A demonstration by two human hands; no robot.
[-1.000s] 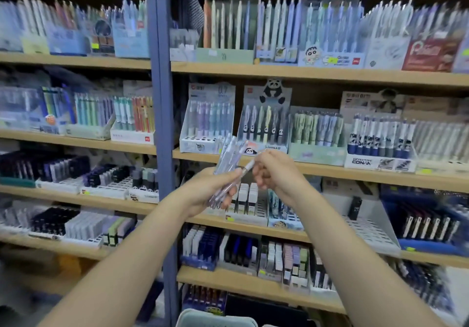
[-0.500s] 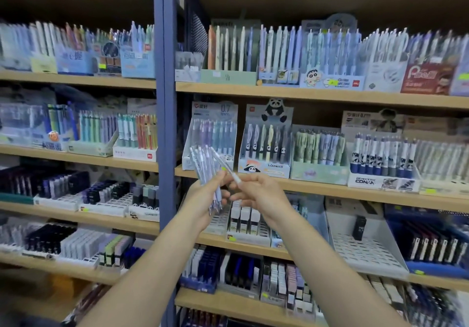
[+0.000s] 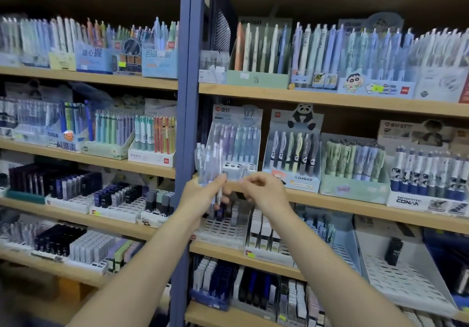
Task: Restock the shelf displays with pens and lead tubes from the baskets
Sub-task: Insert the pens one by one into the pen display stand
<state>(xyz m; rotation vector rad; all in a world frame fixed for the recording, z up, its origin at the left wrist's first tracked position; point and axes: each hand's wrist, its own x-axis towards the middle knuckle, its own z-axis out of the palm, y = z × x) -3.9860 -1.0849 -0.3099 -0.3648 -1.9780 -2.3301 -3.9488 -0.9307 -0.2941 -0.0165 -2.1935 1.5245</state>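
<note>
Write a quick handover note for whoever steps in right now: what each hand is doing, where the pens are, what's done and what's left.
Left hand: grips a bunch of pens, upright, in front of the 0.7 mm display box.
Right hand: fingers curled beside the bunch; too blurred to tell if it pinches a pen.
Done: the display box is partly stocked, with empty holes in its front rows.
Left: slot the held pens into those holes. No baskets in view.

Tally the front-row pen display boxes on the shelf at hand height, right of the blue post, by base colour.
White base: 2 (0.7 mm box, navy-pen box)
Pale blue base: 1 (panda box)
Mint green base: 1 (green-pen box)
Total: 4 in view; the shelf runs on past the right edge of the frame.
</note>
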